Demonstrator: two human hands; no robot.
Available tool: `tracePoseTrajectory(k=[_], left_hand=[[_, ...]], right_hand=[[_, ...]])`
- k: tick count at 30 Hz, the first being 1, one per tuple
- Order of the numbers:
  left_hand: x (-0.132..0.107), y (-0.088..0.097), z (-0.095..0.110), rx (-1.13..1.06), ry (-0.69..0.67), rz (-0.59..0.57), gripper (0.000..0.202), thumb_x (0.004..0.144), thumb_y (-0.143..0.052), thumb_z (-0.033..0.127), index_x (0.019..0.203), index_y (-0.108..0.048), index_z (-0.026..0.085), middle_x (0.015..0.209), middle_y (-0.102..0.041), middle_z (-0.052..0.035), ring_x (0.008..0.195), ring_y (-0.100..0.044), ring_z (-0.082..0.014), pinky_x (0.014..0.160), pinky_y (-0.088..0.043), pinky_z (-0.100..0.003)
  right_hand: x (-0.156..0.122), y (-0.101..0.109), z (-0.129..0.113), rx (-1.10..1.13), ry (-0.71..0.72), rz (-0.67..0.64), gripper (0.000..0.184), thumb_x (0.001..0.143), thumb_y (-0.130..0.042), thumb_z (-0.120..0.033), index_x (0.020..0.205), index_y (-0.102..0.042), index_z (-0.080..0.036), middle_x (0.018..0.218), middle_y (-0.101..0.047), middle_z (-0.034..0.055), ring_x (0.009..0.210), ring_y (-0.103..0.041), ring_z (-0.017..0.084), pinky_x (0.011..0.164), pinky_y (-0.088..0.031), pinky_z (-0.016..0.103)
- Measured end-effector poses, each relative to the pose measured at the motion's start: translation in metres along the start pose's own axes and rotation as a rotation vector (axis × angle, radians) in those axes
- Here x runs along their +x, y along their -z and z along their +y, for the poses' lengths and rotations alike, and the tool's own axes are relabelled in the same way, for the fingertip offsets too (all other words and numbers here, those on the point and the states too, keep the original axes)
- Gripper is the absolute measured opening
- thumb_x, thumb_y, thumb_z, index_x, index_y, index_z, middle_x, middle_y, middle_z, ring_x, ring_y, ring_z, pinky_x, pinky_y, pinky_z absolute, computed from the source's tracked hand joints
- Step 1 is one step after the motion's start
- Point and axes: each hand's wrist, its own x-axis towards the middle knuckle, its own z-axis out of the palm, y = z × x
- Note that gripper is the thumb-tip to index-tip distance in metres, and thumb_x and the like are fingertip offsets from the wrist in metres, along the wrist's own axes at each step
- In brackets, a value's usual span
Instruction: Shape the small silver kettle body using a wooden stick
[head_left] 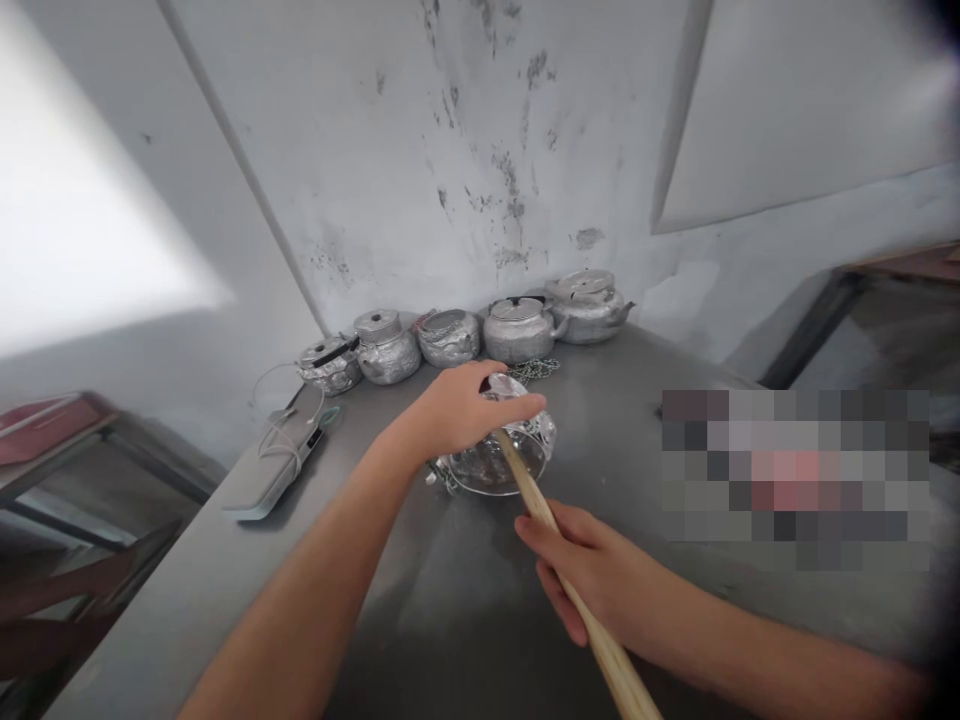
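My left hand (469,408) lies over the top of a silver metal pot (499,455) in the middle of the grey metal table (645,360), fingers curled over its rim. A long wooden stick (577,600) runs from the lower edge of the view up into the pot. Around that stick, a little below the pot, my right hand (592,575) is closed.
Several silver kettles and pots (517,330) stand in a row against the stained white wall at the table's far edge. A metal chain (534,368) lies behind the held pot. A grey flat device with a white cable (281,450) sits at the left edge. A blurred patch covers the right.
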Motion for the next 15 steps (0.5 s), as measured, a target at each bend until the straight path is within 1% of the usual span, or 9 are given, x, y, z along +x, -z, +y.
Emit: tracePoseTrajectory(k=[2, 4, 6, 9, 13, 15], left_hand=[[0.000, 0.000, 0.001, -0.003, 0.004, -0.001, 0.081, 0.084, -0.055, 0.076, 0.144, -0.053, 0.022, 0.150, -0.050, -0.0069, 0.135, -0.050, -0.0339, 0.111, -0.040, -0.042], [-0.001, 0.001, 0.002, -0.005, 0.016, -0.010, 0.081, 0.084, -0.054, 0.076, 0.144, -0.053, 0.023, 0.151, -0.050, -0.0062, 0.135, -0.050, -0.0343, 0.111, -0.041, -0.042], [-0.002, 0.002, 0.003, -0.003, 0.029, -0.018, 0.082, 0.083, -0.055, 0.076, 0.145, -0.052, 0.023, 0.151, -0.049, -0.0061, 0.135, -0.049, -0.0347, 0.111, -0.040, -0.042], [-0.003, 0.003, 0.004, -0.004, 0.045, -0.023, 0.083, 0.083, -0.055, 0.076, 0.146, -0.051, 0.022, 0.152, -0.048, -0.0065, 0.135, -0.049, -0.0353, 0.111, -0.040, -0.042], [-0.002, 0.002, 0.003, 0.000, 0.034, -0.024, 0.082, 0.083, -0.053, 0.077, 0.145, -0.051, 0.024, 0.153, -0.047, -0.0063, 0.136, -0.047, -0.0358, 0.111, -0.040, -0.044], [-0.001, 0.002, 0.002, 0.009, 0.028, -0.026, 0.083, 0.083, -0.053, 0.078, 0.146, -0.050, 0.024, 0.154, -0.046, -0.0073, 0.138, -0.046, -0.0361, 0.111, -0.039, -0.045]], right_hand=[[0.000, 0.001, 0.000, -0.004, -0.013, -0.008, 0.034, 0.104, -0.037, -0.037, 0.072, -0.041, -0.025, 0.039, -0.045, -0.0089, 0.038, -0.039, 0.009, 0.044, -0.031, 0.021], [0.001, 0.001, 0.001, 0.001, -0.005, -0.007, 0.035, 0.105, -0.035, -0.037, 0.072, -0.039, -0.025, 0.039, -0.044, -0.0093, 0.039, -0.038, 0.009, 0.045, -0.033, 0.021], [0.002, 0.001, 0.004, 0.000, 0.010, -0.015, 0.034, 0.105, -0.033, -0.036, 0.073, -0.039, -0.025, 0.040, -0.043, -0.0101, 0.038, -0.037, 0.009, 0.044, -0.032, 0.021], [0.002, 0.000, 0.009, -0.029, 0.022, -0.039, 0.033, 0.104, -0.036, -0.036, 0.074, -0.042, -0.024, 0.039, -0.046, -0.0092, 0.037, -0.038, 0.009, 0.042, -0.030, 0.021], [0.001, 0.000, 0.010, -0.062, 0.053, -0.009, 0.034, 0.105, -0.035, -0.037, 0.074, -0.041, -0.024, 0.040, -0.047, -0.0091, 0.039, -0.040, 0.009, 0.045, -0.033, 0.021], [0.001, 0.001, 0.008, -0.072, 0.044, -0.011, 0.034, 0.105, -0.036, -0.037, 0.074, -0.041, -0.024, 0.040, -0.048, -0.0087, 0.039, -0.040, 0.009, 0.044, -0.034, 0.021]])
